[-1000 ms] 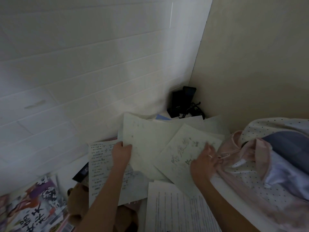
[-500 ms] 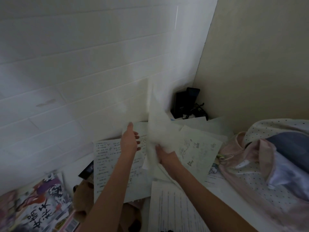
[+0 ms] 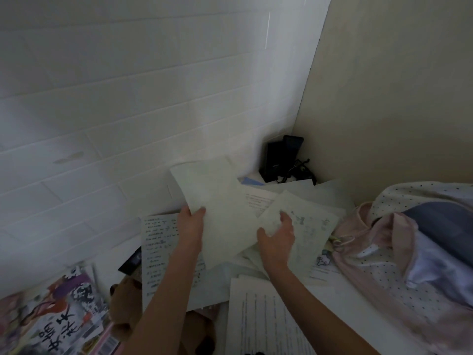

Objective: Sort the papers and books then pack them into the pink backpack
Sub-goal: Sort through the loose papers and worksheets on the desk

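Loose papers lie scattered on a white surface. My left hand (image 3: pixel 191 228) grips the left edge of a blank sheet (image 3: pixel 220 213), thumb on top. My right hand (image 3: pixel 277 238) has its fingers spread over a scribbled sheet (image 3: pixel 304 226) at the blank sheet's right edge; whether it pinches either sheet I cannot tell. A handwritten page (image 3: pixel 160 249) lies under my left forearm. A printed page (image 3: pixel 258 316) sits near the front. The pink backpack (image 3: pixel 384 254), dotted and gaping open, lies at the right. Colourful books (image 3: pixel 51 321) are stacked at the lower left.
A black device with cables (image 3: pixel 281 160) stands in the back corner where the tiled wall meets the beige wall. A brown plush toy (image 3: pixel 125 303) lies beside the books. A keyring (image 3: pixel 340 243) hangs at the backpack's left side.
The blank sheet, flipped upright half a second ago, has come down flat. My left hand now grips its left edge. My right hand has moved right onto the scribbled sheet.
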The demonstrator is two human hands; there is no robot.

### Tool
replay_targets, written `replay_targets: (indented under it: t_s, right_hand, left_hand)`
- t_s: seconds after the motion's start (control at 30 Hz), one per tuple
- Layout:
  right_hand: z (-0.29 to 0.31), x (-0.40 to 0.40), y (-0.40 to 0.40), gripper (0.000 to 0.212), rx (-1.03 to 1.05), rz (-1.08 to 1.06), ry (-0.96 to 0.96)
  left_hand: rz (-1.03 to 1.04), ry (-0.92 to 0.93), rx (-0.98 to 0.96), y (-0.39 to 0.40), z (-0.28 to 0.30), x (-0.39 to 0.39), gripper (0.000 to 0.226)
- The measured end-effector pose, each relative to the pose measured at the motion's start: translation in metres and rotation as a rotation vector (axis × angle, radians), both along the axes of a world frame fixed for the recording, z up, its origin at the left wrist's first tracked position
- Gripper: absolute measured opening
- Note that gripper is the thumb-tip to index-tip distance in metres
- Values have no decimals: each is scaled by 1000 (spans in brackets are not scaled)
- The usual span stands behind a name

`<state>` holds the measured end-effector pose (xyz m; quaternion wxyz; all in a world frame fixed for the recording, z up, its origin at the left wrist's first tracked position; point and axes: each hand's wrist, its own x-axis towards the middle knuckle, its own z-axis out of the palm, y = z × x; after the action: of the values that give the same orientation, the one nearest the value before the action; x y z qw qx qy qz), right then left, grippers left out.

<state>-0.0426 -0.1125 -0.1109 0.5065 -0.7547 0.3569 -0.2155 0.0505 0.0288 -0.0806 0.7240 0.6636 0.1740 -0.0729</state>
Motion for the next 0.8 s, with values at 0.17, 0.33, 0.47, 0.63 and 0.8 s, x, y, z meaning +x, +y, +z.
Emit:
replay_targets:
  t_s: [0.17,0.33,0.47,0.63,0.8]
  right_hand:
    - [26,12,30,71,564,687,-30]
    - [8,17,1,35,702,13,-109]
    - [-17,-2,-60,39,483,-335,-16]
    - [-41,-37,-113,63,158,-267,439]
    - [-40,-37,-102,93,0,-262,551]
  left_hand:
    - [-317,-158,54,-37,26,-22,26]
    - [-627,91,-89,-43,12,-29,39]
    - [-450,9,341,-34,-24,-23,21]
    - [-498,57,644,-15,-65,-14,48]
    - [-541,149,674,-23,-82,-5,59]
